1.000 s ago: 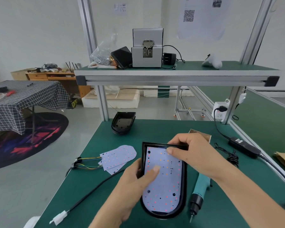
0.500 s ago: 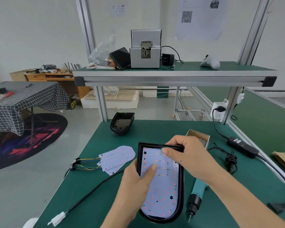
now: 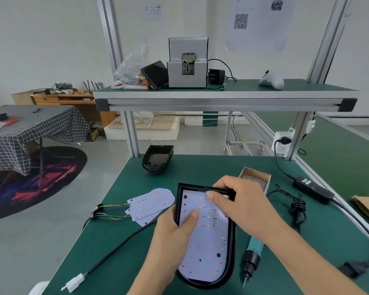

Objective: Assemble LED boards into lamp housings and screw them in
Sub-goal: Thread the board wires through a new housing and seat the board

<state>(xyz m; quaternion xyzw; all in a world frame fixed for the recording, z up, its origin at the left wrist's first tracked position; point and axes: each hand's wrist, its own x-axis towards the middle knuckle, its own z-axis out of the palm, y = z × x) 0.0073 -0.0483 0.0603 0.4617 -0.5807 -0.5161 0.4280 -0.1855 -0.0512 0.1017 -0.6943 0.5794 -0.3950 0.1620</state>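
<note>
Green bench [image 3: 200, 171] under a shelf [image 3: 222, 96]; grey floor [image 3: 51, 231], checked table [image 3: 30, 128] left

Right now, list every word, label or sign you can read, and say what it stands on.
No text can be read.
Large white wall poster: QR code and small photo; print blurred.
Small white wall sheet: blurred.
White LED board in the black lamp housing: faint marking, too small.

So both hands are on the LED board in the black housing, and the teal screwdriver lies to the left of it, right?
Not quite. The head view shows the teal screwdriver lying to the right of the black housing. The left hand and right hand are indeed on the LED board.
</note>
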